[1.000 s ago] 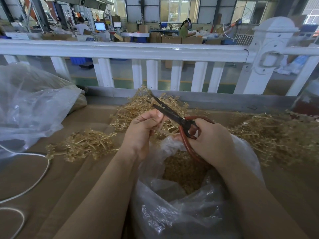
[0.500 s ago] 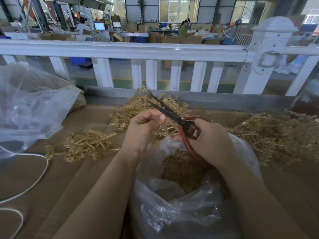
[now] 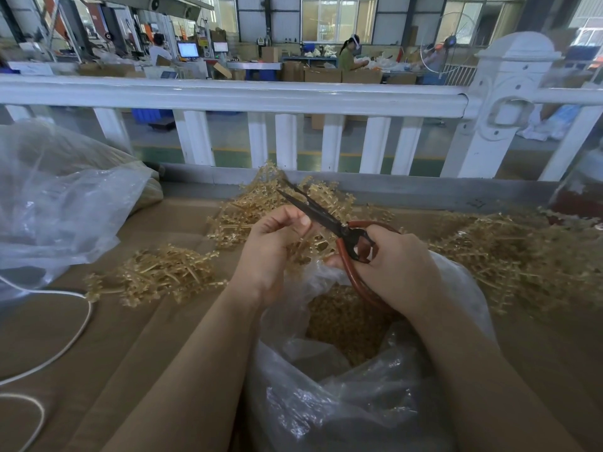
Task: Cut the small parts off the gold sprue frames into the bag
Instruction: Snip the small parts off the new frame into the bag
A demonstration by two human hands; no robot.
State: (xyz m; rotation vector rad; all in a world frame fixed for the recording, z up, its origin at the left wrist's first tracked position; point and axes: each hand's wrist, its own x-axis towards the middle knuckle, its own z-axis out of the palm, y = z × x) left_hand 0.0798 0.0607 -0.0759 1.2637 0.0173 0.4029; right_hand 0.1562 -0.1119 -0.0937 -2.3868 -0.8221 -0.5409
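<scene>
A white railing runs across the far side of the cardboard-covered table, closing it off from the factory floor beyond. A large clear bag slumps at the left, and a white cable loops below it. Heaps of gold sprue frames lie to the right, at the far middle and to the left of the hands. The open plastic bag sits in front of the person, with cut gold parts inside. No writing is readable. The right hand grips the red handles of the scissors, blades slightly parted and pointing away to the left. The left hand curls round what seems to be a sprue frame, held over the bag's mouth against the blades.
</scene>
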